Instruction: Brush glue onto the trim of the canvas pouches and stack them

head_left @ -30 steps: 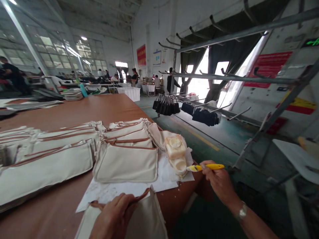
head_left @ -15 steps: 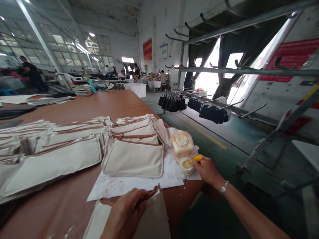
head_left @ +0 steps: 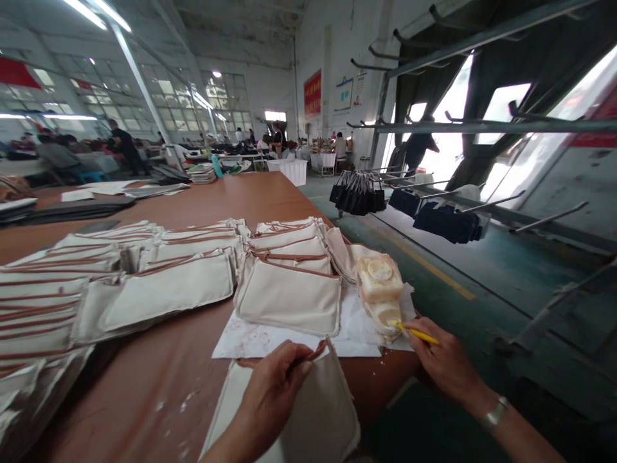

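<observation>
My left hand (head_left: 277,389) is closed on the brown-trimmed top edge of a cream fabric pouch (head_left: 313,418) near the table's front edge. Pinched in my right hand (head_left: 446,363) is a slim yellow stick (head_left: 421,334). Its tip is at the small cream-smeared cup (head_left: 387,315); whether it touches the contents I cannot tell. Against that cup stands a bigger plastic-wrapped container (head_left: 380,281) with a round cap, also smeared. White paper (head_left: 289,345) lies under them and under a stack of similar pouches (head_left: 289,299).
More cream pouches (head_left: 173,286) lie in overlapping rows along the left of the brown table (head_left: 260,193). Dark sheets (head_left: 87,209) lie farther back. Beyond the table's right edge stands a metal rack (head_left: 457,127) with prongs, black bags (head_left: 357,193) hanging on it. People work in the background.
The view has swung left, so things sit farther right. The yellow stick is tilted differently, showing more of its length. My left hand keeps its hold on the pouch.
</observation>
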A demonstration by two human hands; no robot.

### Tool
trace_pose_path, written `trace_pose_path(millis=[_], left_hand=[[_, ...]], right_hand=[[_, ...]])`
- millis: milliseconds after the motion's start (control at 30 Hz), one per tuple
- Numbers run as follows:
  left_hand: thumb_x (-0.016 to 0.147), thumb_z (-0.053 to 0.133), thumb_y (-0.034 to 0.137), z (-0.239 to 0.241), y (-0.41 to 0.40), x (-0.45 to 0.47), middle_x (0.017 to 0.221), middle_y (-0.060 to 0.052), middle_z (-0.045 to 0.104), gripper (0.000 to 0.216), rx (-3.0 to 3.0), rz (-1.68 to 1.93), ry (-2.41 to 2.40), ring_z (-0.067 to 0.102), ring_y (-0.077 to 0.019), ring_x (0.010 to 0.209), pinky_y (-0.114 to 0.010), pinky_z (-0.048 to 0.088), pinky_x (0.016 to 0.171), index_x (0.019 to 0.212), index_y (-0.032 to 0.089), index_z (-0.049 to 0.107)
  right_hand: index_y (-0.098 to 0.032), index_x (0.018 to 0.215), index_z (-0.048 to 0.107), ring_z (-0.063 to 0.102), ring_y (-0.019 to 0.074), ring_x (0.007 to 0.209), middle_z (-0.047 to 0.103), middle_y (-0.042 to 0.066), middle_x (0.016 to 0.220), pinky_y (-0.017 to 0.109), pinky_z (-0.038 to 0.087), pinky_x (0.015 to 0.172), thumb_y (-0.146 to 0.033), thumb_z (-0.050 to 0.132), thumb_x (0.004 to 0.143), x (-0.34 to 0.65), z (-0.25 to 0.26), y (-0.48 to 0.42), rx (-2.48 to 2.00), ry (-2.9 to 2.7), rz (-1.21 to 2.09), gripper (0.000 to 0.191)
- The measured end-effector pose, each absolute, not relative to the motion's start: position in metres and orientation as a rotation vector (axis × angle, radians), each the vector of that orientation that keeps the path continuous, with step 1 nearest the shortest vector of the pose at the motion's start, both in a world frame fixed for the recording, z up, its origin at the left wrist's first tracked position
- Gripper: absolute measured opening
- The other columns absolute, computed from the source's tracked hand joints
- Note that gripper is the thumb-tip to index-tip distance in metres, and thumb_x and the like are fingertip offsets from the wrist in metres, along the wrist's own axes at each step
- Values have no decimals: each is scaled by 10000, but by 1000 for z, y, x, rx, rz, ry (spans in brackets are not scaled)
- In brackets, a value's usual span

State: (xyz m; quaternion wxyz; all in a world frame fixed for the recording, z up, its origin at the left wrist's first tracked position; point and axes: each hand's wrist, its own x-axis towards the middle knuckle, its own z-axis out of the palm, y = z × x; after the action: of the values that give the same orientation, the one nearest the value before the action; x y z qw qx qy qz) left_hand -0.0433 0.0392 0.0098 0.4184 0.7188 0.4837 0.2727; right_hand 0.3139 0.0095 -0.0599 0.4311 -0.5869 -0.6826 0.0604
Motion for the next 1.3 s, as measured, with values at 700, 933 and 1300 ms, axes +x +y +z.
trace_pose_path(millis=[700,933,1300], left_hand=[[882,674,547,19,30,-44,991,-57,713,405,1416,622,960,623,-221,958,-275,460,837,1079,212,789],[830,743,550,19,25,-43,956,-48,729,409,1191,597,925,638,-186,852,-244,469,760,1020,190,783],[789,799,522,16,20,-43,935,-61,737,427,1075,598,911,627,-170,787,-236,468,713,1022,165,783]], right_hand=[[-181,926,665,472,126,482,530,-7,613,215,377,427,-440,576,1034,198,19,-17,-1136,-1258,630,294],[-177,944,660,511,133,513,535,-5,629,212,384,438,-440,599,1027,206,22,-20,-1175,-1158,546,283],[-170,883,654,494,138,500,518,-3,612,223,408,458,-451,605,1012,199,23,-23,-1152,-1112,511,313]])
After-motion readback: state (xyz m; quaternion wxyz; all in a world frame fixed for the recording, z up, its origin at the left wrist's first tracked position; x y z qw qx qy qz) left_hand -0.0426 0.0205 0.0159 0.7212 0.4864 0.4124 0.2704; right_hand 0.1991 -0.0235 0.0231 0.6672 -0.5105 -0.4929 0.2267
